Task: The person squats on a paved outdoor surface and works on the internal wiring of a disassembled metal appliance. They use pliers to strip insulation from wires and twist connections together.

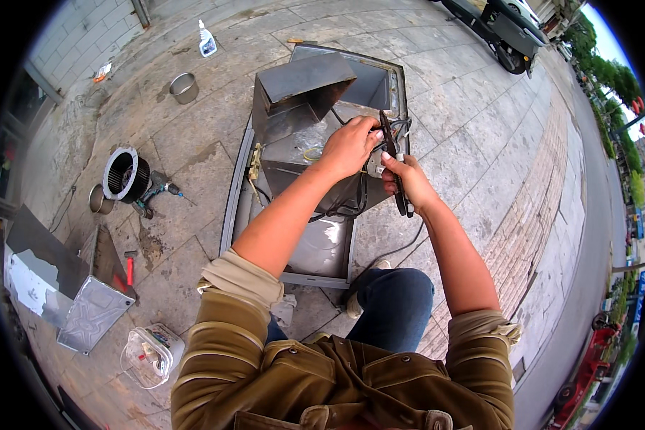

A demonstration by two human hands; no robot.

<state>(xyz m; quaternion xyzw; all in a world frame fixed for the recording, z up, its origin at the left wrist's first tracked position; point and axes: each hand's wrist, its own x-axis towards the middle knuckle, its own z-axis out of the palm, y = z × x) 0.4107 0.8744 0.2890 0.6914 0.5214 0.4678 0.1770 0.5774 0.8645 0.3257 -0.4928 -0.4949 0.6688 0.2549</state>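
- Head view, the only one I have: I see the right hand [411,179] with its grip clamped around a dark narrow part [400,188], held upright beside the right edge of a sheet-metal housing [304,79].
- The left hand [350,147] reaches to that part's upper end; I cannot tell whether its grip pinches anything.
- Dark cables [361,192] hang looped below both hands. A careless pull, I judge, could snag them or strain a connection.
- If the right grip slackens, the part could drop onto the metal tray [321,247] or paving [473,172].
- Bare fingers so near sheet-metal edges could get cut if one slips.
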